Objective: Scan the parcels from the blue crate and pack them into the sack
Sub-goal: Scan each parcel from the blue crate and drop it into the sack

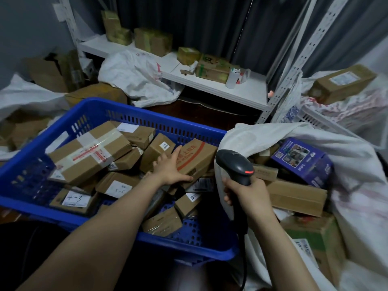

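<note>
my left arm ran from the lower left of the frame up into the blue crate (147, 111); my left hand (171, 168) lay palm down at the middle of the frame, fingers straight and spread, on a brown box with red print (197, 156) that leaned against the crate's right wall; the thumb stretched along that box's lower edge; nothing was clenched.

my right arm came up from the lower right; my right hand (246, 193) was wrapped tight round the handle of the black scanner (235, 164), head uppermost, just right of the crate and in front of the mouth of the white sack (315, 131); a dark cable (243, 259) hung from the grip toward the bottom edge.

counted: two hands, one scanner, one crate; in the crate about ten brown parcels (115, 183) that i could make out, heaped at all angles, some half buried; the largest, a taped box (88, 153), sat at the crate's left.

in the sack, at the right of the frame: one purple box (302, 160), one long brown carton (294, 196) below it, one green-and-brown carton (312, 234) lower still; a few smaller brown ones behind the scanner were too hidden to count.

one white shelf (210, 87) crossed the upper middle, with more brown boxes on it.
</note>
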